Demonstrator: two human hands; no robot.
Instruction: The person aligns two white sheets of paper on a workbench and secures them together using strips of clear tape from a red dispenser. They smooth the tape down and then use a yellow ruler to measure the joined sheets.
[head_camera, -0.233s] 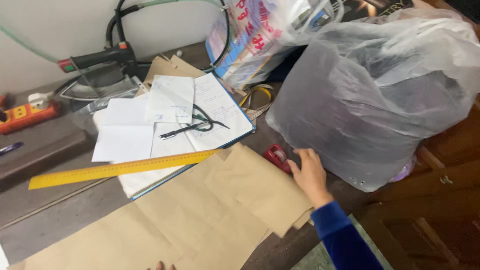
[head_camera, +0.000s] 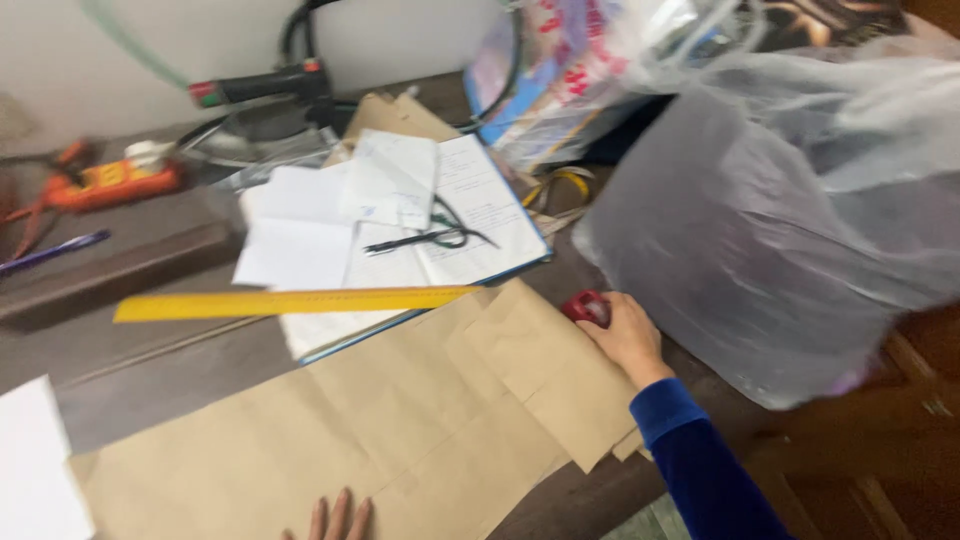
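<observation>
The right hand (head_camera: 628, 335) closes its fingers over a small red object (head_camera: 585, 306) at the brown paper's (head_camera: 400, 420) right edge, while the left hand's fingertips (head_camera: 335, 520) lie flat, well apart, at the paper's near edge.

Looks like a tailoring workshop. Brown pattern paper (head_camera: 400, 420) under the fingers (head_camera: 335, 520), yellow ruler (head_camera: 290, 302) and scissors (head_camera: 440, 235) beyond them on an open notebook (head_camera: 480, 200). Iron (head_camera: 260, 105) farther back, bulging plastic bag (head_camera: 790, 230) right of the fingers.
</observation>
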